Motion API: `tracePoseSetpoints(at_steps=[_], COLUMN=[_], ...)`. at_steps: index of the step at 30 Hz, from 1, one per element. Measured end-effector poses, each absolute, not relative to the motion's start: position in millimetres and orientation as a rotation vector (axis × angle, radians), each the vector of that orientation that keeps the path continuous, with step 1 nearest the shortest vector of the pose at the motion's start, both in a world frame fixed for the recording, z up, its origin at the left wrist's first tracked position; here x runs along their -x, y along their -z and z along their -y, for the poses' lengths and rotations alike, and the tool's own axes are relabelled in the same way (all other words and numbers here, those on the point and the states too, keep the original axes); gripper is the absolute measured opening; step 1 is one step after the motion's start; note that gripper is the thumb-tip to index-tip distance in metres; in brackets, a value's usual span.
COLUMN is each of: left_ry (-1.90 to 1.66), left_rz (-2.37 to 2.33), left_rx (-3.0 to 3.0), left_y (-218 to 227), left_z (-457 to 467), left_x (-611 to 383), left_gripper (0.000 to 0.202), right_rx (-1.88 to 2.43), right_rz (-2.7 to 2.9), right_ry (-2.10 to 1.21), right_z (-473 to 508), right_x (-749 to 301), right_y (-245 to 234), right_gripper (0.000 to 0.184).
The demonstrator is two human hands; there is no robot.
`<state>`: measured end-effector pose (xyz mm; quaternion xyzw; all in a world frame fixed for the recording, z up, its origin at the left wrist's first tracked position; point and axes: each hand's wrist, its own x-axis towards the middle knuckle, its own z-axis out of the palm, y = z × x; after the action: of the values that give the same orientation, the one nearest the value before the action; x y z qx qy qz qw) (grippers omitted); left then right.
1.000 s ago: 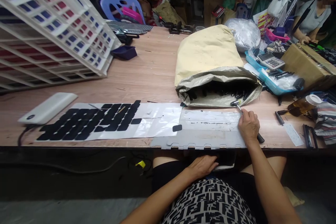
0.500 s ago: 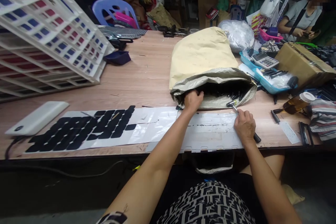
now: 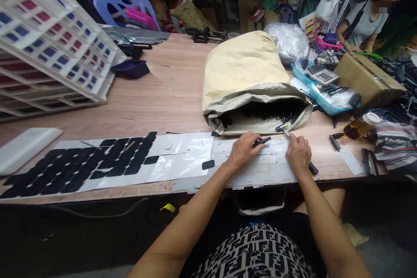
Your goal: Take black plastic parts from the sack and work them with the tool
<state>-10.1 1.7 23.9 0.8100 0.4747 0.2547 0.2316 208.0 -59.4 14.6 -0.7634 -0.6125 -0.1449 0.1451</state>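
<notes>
In the head view my left hand point(image 3: 245, 150) is closed on a slim black piece point(image 3: 262, 141), just in front of the mouth of a cream sack point(image 3: 243, 67). Dark pieces show inside the sack. My right hand point(image 3: 299, 153) grips a small hammer point(image 3: 284, 130); its metal head points toward the sack and its black handle end sticks out below the hand. Under both hands lies a pale board point(image 3: 260, 171) with clear tape on it. To the left, a white sheet point(image 3: 176, 169) carries rows of black rounded patches point(image 3: 70, 167).
A tilted white plastic crate point(image 3: 70, 39) stands at the left, beside a white flat device point(image 3: 28, 147). At the right are blue baskets point(image 3: 332, 106), a calculator point(image 3: 322, 74), a cardboard box point(image 3: 366, 76) and a lidded jar point(image 3: 358, 128). Another person point(image 3: 365, 24) sits at the far right.
My left hand has come out of the sack and now holds a slim black piece over the board. My right hand still grips the hammer. The view has shifted slightly.
</notes>
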Motion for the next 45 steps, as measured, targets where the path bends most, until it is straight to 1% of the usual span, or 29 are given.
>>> tracePoseSetpoints(at_steps=[5,7,11,13,23,25,28,29,31,33,35,39,40,42,45], left_ry=[-0.77,-0.769,-0.778,-0.788,-0.769,-0.793,-0.869,-0.888,-0.899,-0.891,-0.875,-0.82,-0.812,-0.813,-0.876], left_rz=[-1.212,-1.201,-1.194,-1.192,-1.205,-1.205,-1.205,-1.206,-1.211,-1.212,-1.205,-1.2,-1.2,-1.191,-1.102], left_rx=[-2.168,-2.136,-2.112,-2.111,-2.111,-2.07,-1.963,-1.931,-1.902,-1.917,-1.956,-2.048,-2.067,-2.099,-2.138], left_y=[1,4,3,3,1,2,4,5,5,4,3,3,4,2,-4], left_z=[8,4,1,1,1,1,1,1,1,1,1,-1,-2,-4,4], left_x=[2,2,4,4,3,3,3,3,3,3,3,3,3,3,5], left_gripper=[0.016,0.016,0.018,0.017,0.019,0.032,0.067,0.074,0.08,0.078,0.069,0.026,0.019,0.014,0.015], right_rx=[2.096,2.012,1.75,1.652,1.664,1.615,1.59,1.598,1.624,1.663,1.754,2.01,2.054,2.108,2.122], right_rz=[1.766,1.703,1.641,1.652,1.691,1.687,1.728,1.747,1.762,1.738,1.695,1.682,1.702,1.738,1.755], right_ry=[0.318,0.179,-0.208,-0.307,-0.318,-0.321,-0.353,-0.364,-0.357,-0.285,-0.128,0.272,0.347,0.455,0.541], right_z=[68,78,103,113,119,118,118,117,113,104,91,63,58,53,53], right_x=[-209,-204,-190,-182,-170,-166,-158,-157,-159,-167,-179,-204,-208,-211,-210], right_y=[-23,-29,-44,-49,-43,-46,-46,-45,-42,-40,-39,-31,-28,-22,-15], right_gripper=[0.042,0.041,0.037,0.036,0.035,0.035,0.035,0.035,0.036,0.035,0.036,0.036,0.036,0.036,0.036])
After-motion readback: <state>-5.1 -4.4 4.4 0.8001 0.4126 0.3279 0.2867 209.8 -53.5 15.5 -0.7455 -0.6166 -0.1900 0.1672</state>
